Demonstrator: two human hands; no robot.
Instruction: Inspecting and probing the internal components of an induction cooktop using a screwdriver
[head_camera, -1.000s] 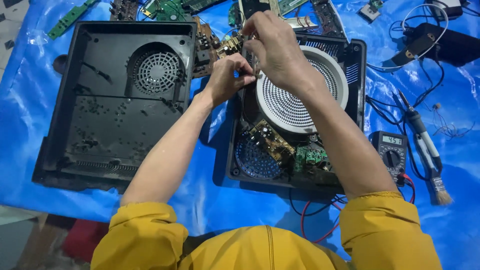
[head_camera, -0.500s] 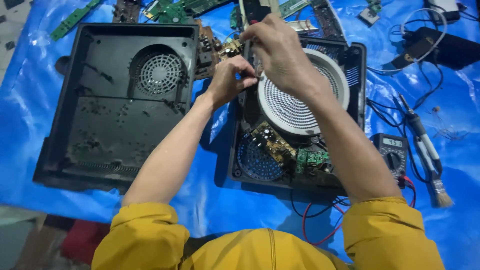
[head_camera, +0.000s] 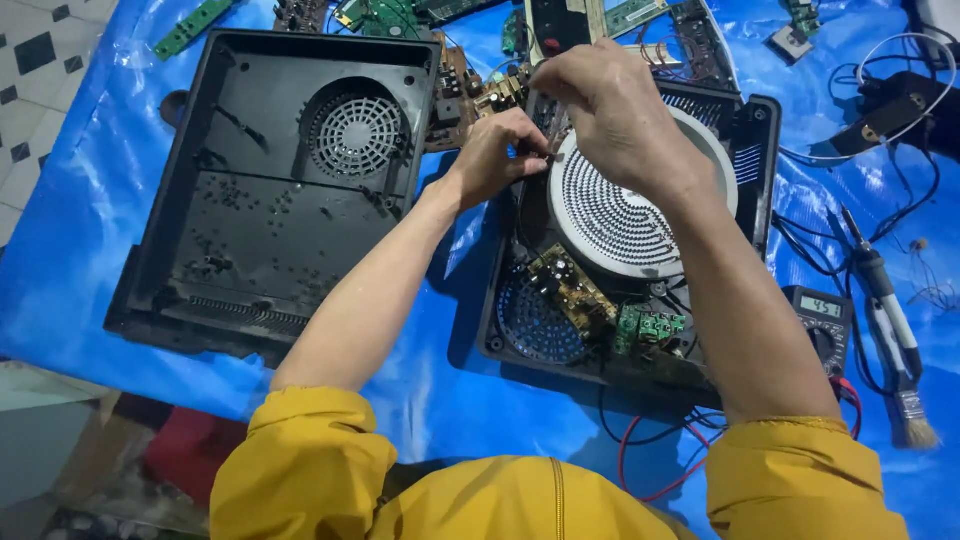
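An opened induction cooker base lies on blue sheeting, with a round white coil, a brown circuit board and a blue fan inside. My left hand pinches a thin lead at the coil's upper left edge. My right hand hovers over the coil's top, fingers closed on the same thin lead just above the left hand's fingertips. The lead itself is mostly hidden by my fingers.
An empty black casing with a round vent lies to the left. Loose green circuit boards sit at the top. To the right are a multimeter, a soldering iron, a brush and tangled cables.
Both hands stay at the coil's upper left edge. The fingers shifted only slightly while working the lead.
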